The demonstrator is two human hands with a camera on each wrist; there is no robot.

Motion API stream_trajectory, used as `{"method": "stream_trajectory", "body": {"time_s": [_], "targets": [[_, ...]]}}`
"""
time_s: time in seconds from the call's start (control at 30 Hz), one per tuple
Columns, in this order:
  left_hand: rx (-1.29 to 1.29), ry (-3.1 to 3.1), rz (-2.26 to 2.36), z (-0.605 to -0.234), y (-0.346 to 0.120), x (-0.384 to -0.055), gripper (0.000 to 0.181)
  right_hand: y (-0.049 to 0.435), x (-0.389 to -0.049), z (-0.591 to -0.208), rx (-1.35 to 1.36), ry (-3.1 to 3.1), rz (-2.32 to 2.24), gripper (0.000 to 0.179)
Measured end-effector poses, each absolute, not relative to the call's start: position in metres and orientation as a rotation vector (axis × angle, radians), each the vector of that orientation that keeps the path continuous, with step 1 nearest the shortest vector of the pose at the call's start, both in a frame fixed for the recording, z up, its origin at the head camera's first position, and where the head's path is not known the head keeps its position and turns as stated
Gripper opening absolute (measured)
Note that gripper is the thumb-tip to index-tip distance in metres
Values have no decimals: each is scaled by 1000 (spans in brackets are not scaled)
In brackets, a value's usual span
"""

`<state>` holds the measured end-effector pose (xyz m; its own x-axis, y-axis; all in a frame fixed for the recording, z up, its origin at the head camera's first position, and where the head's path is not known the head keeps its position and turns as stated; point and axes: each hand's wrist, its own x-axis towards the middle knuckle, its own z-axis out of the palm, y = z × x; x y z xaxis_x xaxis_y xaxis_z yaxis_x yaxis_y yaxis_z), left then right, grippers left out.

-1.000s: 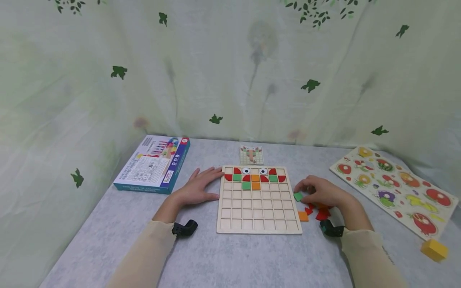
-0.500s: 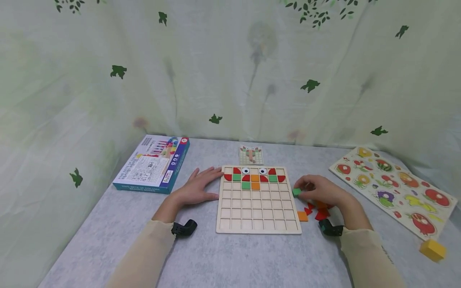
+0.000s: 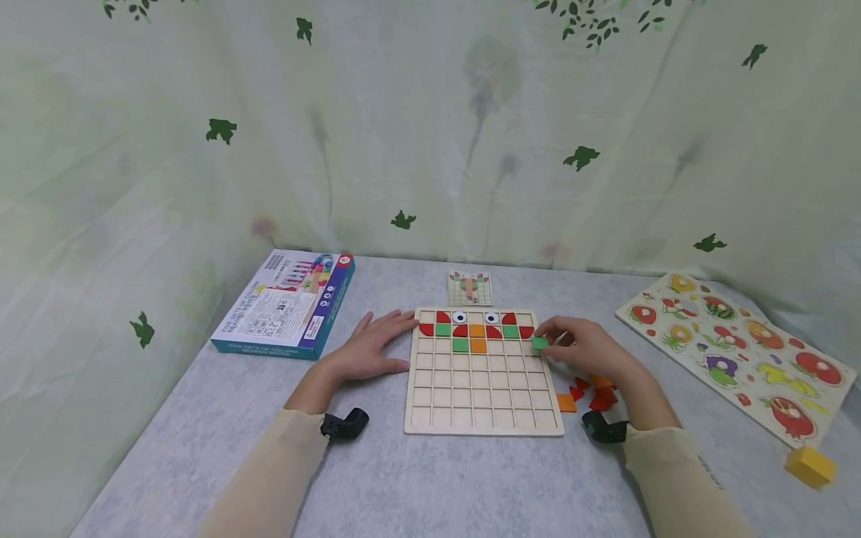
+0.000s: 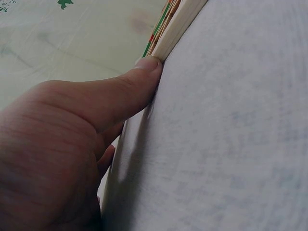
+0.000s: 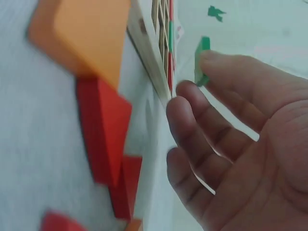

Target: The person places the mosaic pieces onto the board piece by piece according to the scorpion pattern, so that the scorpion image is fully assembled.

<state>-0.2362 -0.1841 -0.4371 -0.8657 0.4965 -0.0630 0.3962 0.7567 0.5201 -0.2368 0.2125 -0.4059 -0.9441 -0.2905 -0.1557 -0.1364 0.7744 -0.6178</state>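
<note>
A green square tile [image 3: 539,343] is pinched between the thumb and finger of my right hand [image 3: 585,345], over the right edge of the wooden grid board [image 3: 480,415]. The right wrist view shows the same green tile [image 5: 202,60] held up off the table by the fingertips. My left hand [image 3: 366,350] lies flat at the board's left side with its fingers extended. In the left wrist view its thumb [image 4: 130,86] touches the board's edge. Red, green, orange and eye-patterned tiles fill cells in the board's upper rows.
Loose red pieces [image 3: 603,398] and an orange square [image 3: 566,403] lie right of the board. A pattern card [image 3: 469,289] sits behind it. At left is a box [image 3: 282,306]; at right, a fruit puzzle board [image 3: 733,344] and a yellow block [image 3: 810,467].
My right hand has carried the green tile from the table right of the board up and left, over the board's right edge. The left hand stays in place.
</note>
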Motion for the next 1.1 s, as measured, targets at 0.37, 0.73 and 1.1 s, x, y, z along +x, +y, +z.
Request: {"method": "stream_trajectory", "body": {"time_s": [0.37,0.73,1.1], "targets": [[712,2758,742,-437,-184,-236,78,191,-236,-406,-214,2713,-1079,29],[723,2765,733,-437,-184,-237,78,169,-234,-404,-244,2659,-1146,29],[718,2762,747,-438,-184,-237,78,158,-232,-410,-234,2655,-1139,27]]}}
